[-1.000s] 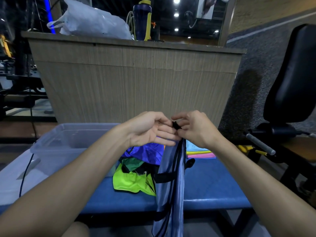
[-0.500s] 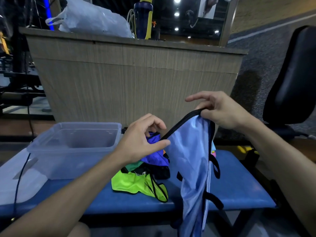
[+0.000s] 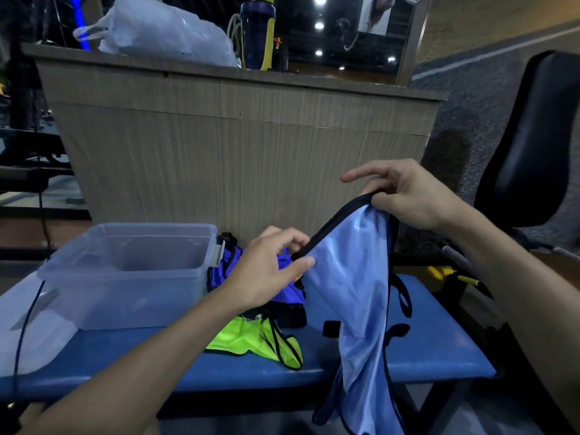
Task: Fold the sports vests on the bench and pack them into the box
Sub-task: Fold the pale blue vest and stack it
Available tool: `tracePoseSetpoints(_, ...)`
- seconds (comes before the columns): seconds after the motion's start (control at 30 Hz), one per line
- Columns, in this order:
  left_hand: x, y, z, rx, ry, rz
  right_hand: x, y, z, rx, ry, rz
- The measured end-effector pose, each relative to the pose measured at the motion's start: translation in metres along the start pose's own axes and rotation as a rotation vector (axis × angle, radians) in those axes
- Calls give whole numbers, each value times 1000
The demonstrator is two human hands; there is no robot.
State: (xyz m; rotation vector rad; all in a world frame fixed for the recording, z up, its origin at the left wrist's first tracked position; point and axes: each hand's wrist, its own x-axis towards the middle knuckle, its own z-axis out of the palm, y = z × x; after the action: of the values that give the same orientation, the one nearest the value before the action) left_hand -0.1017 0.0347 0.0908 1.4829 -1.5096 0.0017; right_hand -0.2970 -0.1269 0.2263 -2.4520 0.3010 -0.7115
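Note:
A light blue sports vest (image 3: pixel 357 296) with black trim hangs in the air over the blue bench (image 3: pixel 433 346). My right hand (image 3: pixel 405 199) pinches its black-edged top at the upper right. My left hand (image 3: pixel 270 268) pinches the same black edge lower down, at the left. The vest's lower part drops below the bench's front edge. A heap of other vests lies on the bench behind my left hand: a purple vest (image 3: pixel 226 271) and a neon green vest (image 3: pixel 251 340) among them. A clear plastic box (image 3: pixel 125 296) stands on the bench at the left, with nothing seen inside.
A wooden counter (image 3: pixel 238 130) rises right behind the bench, with a white plastic bag (image 3: pixel 163 32) and a dark bottle (image 3: pixel 257 29) on top. A black padded gym seat (image 3: pixel 533 139) stands at the right. A black cable (image 3: pixel 28 324) hangs at the left.
My hands, together at the vest's top a second ago, have drawn apart. The right hand rose to the right, the left went down-left, and the vest's top edge is stretched between them.

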Motion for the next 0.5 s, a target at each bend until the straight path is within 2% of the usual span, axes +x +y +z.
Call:
tracePoseSetpoints(0.1, 2, -5, -5, 106, -58, 18, 1, 9, -3, 47, 43, 20)
tracePoseSetpoints(0.2, 23, 5, -31, 216, 44, 101, -2, 26, -2, 56, 135, 63)
tracePoseSetpoints(0.27, 45, 25, -56, 330, 56, 200, -7, 37, 4, 171, 203, 137)
tracePoseSetpoints(0.37, 77, 57, -80, 562, -64, 302, -16, 48, 21, 357, 243, 252)
tracePoseSetpoints(0.5, 100, 81, -91, 763, -293, 259, -27, 64, 44, 505, 188, 393)
